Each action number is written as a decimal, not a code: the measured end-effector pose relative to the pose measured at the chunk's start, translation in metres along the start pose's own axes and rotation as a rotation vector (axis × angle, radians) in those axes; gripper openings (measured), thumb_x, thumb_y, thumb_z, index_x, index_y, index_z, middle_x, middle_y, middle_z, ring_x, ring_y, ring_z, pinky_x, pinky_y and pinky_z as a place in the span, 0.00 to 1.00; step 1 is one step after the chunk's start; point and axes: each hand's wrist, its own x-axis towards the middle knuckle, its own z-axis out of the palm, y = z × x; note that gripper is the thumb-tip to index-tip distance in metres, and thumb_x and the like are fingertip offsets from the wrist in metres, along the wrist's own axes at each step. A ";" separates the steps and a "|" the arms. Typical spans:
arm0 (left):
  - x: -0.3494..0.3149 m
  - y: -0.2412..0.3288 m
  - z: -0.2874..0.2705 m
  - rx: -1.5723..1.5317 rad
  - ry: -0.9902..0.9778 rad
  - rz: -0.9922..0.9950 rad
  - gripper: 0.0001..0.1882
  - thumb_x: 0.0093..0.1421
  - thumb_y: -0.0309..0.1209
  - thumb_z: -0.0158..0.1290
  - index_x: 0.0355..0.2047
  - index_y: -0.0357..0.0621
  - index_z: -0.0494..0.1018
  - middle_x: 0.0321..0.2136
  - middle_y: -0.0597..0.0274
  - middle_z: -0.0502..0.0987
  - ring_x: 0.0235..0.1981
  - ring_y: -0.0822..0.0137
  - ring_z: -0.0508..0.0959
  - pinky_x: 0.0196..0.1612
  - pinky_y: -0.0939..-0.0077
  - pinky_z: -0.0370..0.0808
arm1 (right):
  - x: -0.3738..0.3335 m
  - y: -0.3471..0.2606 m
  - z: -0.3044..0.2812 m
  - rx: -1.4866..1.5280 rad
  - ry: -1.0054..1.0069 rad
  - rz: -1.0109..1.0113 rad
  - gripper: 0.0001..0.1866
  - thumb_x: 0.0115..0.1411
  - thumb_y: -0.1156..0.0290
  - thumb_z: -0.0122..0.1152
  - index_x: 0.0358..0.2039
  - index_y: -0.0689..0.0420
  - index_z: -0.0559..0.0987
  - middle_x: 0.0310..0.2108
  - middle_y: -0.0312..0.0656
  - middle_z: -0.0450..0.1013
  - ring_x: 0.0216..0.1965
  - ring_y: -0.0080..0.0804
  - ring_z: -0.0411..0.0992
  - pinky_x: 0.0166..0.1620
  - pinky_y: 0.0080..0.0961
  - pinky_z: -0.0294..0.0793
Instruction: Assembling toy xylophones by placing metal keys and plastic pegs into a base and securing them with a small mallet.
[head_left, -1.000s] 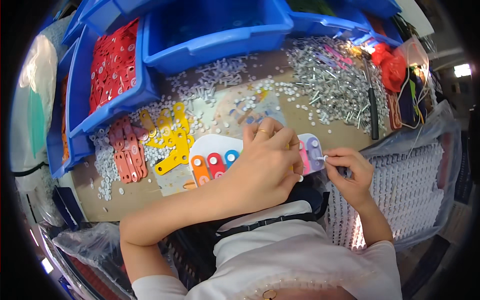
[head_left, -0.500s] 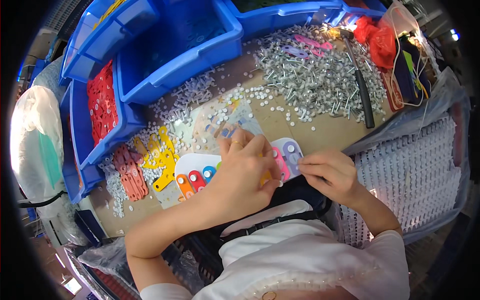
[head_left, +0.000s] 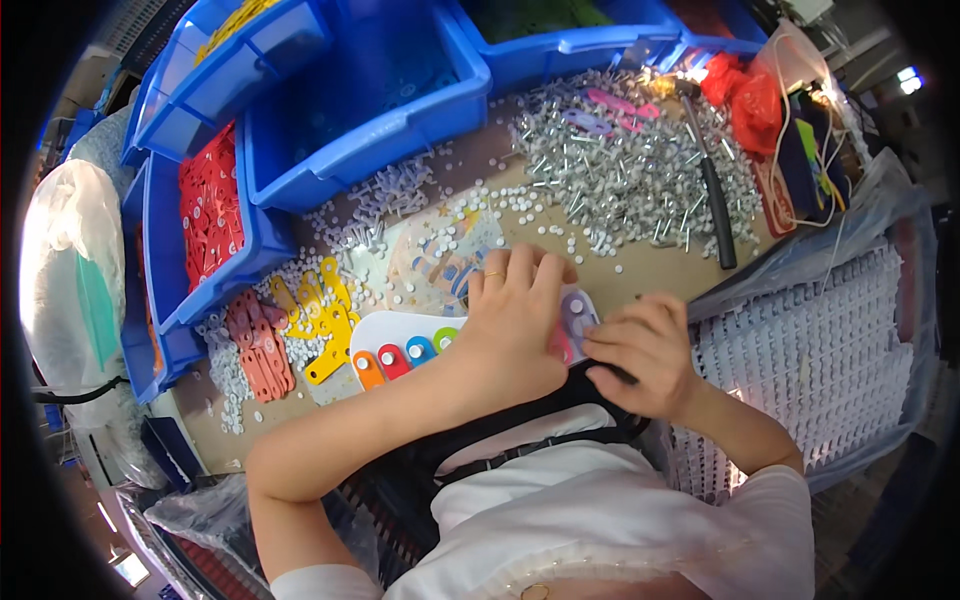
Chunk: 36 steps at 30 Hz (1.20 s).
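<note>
A white panel (head_left: 385, 330) lies near the table's front edge, with a row of coloured plastic strips under round white caps. Orange, red, blue and green strips (head_left: 420, 345) show at its left, and a purple strip (head_left: 577, 310) at its right end. My left hand (head_left: 515, 325) covers the middle of the panel, with bent fingers over its far side and the thumb toward its near edge. Closed at the right end is my right hand (head_left: 645, 355), fingers curled against the panel's edge beside the purple strip. My hands hide the panel's middle strips.
Loose yellow strips (head_left: 333, 325) and pink strips (head_left: 262, 350) lie left among small white caps. Behind stand blue bins (head_left: 360, 145). A black-handled hammer (head_left: 716, 205) rests on a heap of metal pins (head_left: 620, 165). White pieces fill a plastic-lined container (head_left: 810, 350) at right.
My left hand has flattened over the panel, its fingers less pinched. My right hand has shifted slightly left and down, closing around the panel's right end.
</note>
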 end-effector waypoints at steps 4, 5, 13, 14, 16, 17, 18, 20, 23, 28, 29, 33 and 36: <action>-0.035 -0.013 -0.032 -0.050 0.152 0.059 0.25 0.49 0.25 0.59 0.49 0.43 0.69 0.52 0.49 0.64 0.55 0.47 0.64 0.56 0.59 0.63 | 0.041 0.056 0.005 -0.006 0.283 0.220 0.09 0.57 0.74 0.60 0.38 0.62 0.78 0.39 0.48 0.75 0.43 0.47 0.73 0.54 0.39 0.65; -0.049 -0.018 -0.048 -0.080 0.184 -0.007 0.24 0.50 0.24 0.59 0.50 0.43 0.70 0.53 0.49 0.65 0.56 0.48 0.65 0.56 0.61 0.64 | 0.063 0.072 -0.006 -0.145 0.241 0.376 0.12 0.61 0.73 0.56 0.44 0.63 0.75 0.42 0.52 0.72 0.47 0.50 0.70 0.54 0.38 0.65; -0.148 -0.094 -0.064 -0.439 0.515 -0.598 0.15 0.65 0.31 0.51 0.50 0.40 0.72 0.42 0.60 0.76 0.40 0.72 0.76 0.40 0.77 0.72 | 0.074 0.256 -0.026 -0.397 -0.080 0.637 0.18 0.61 0.71 0.49 0.50 0.63 0.73 0.45 0.61 0.72 0.48 0.55 0.71 0.50 0.42 0.69; -0.151 -0.093 -0.058 -0.496 0.409 -0.603 0.17 0.65 0.30 0.50 0.53 0.37 0.69 0.42 0.61 0.76 0.38 0.74 0.76 0.40 0.80 0.73 | 0.074 0.251 -0.030 -0.369 -0.028 0.664 0.18 0.63 0.71 0.48 0.52 0.62 0.72 0.46 0.60 0.72 0.48 0.55 0.71 0.50 0.41 0.69; -0.145 -0.087 -0.044 -0.639 0.345 -0.583 0.19 0.63 0.31 0.55 0.53 0.36 0.70 0.41 0.61 0.77 0.36 0.74 0.77 0.36 0.82 0.74 | 0.058 0.247 -0.039 -0.411 0.097 0.434 0.19 0.67 0.70 0.44 0.55 0.62 0.69 0.48 0.58 0.72 0.50 0.55 0.71 0.52 0.39 0.68; -0.142 -0.084 -0.041 -0.695 0.329 -0.609 0.19 0.62 0.31 0.56 0.51 0.36 0.71 0.38 0.62 0.77 0.35 0.75 0.77 0.35 0.83 0.74 | 0.058 0.221 -0.036 -0.308 0.091 0.467 0.18 0.67 0.71 0.43 0.56 0.61 0.69 0.45 0.53 0.73 0.44 0.48 0.72 0.47 0.34 0.70; -0.141 -0.085 -0.039 -0.754 0.304 -0.627 0.18 0.61 0.31 0.57 0.49 0.36 0.72 0.36 0.62 0.78 0.33 0.75 0.77 0.34 0.83 0.74 | 0.060 0.182 -0.031 -0.214 0.086 0.507 0.18 0.68 0.72 0.42 0.57 0.61 0.68 0.43 0.47 0.75 0.38 0.40 0.74 0.41 0.30 0.72; -0.137 -0.089 -0.041 -0.884 0.298 -0.719 0.16 0.60 0.30 0.58 0.47 0.37 0.73 0.33 0.64 0.77 0.31 0.76 0.77 0.31 0.84 0.73 | 0.056 0.109 -0.024 0.206 0.033 0.786 0.20 0.68 0.70 0.47 0.60 0.58 0.67 0.25 0.30 0.65 0.20 0.12 0.56 0.22 0.13 0.57; -0.135 -0.093 -0.035 -0.989 0.379 -0.797 0.12 0.57 0.29 0.60 0.40 0.38 0.73 0.26 0.67 0.76 0.23 0.79 0.74 0.23 0.86 0.68 | 0.035 0.036 -0.023 0.421 -0.060 0.921 0.21 0.67 0.70 0.49 0.60 0.60 0.67 0.24 0.27 0.62 0.20 0.12 0.56 0.22 0.11 0.55; -0.128 -0.090 -0.040 -1.009 0.383 -0.754 0.10 0.58 0.31 0.58 0.38 0.39 0.73 0.24 0.68 0.75 0.21 0.80 0.72 0.23 0.87 0.65 | 0.018 -0.015 -0.034 0.519 -0.216 0.954 0.20 0.67 0.71 0.49 0.58 0.65 0.67 0.24 0.28 0.62 0.21 0.13 0.57 0.23 0.13 0.57; -0.129 -0.090 -0.039 -1.010 0.377 -0.744 0.10 0.58 0.31 0.58 0.38 0.39 0.73 0.24 0.68 0.75 0.21 0.80 0.72 0.23 0.87 0.65 | 0.017 -0.020 -0.035 0.501 -0.252 0.863 0.19 0.67 0.71 0.48 0.56 0.66 0.67 0.24 0.29 0.62 0.21 0.14 0.58 0.24 0.14 0.58; -0.131 -0.088 -0.035 -0.961 0.414 -0.726 0.12 0.58 0.32 0.58 0.40 0.39 0.73 0.25 0.68 0.76 0.23 0.80 0.72 0.25 0.87 0.66 | 0.020 -0.032 -0.044 0.312 -0.167 0.611 0.17 0.67 0.72 0.47 0.53 0.67 0.68 0.21 0.33 0.64 0.20 0.17 0.61 0.25 0.16 0.60; -0.132 -0.089 -0.029 -0.910 0.444 -0.709 0.14 0.59 0.34 0.57 0.41 0.37 0.73 0.26 0.68 0.76 0.24 0.80 0.73 0.25 0.86 0.67 | 0.028 -0.033 -0.044 0.195 -0.492 0.584 0.16 0.66 0.73 0.47 0.52 0.67 0.67 0.32 0.53 0.72 0.29 0.44 0.73 0.33 0.34 0.70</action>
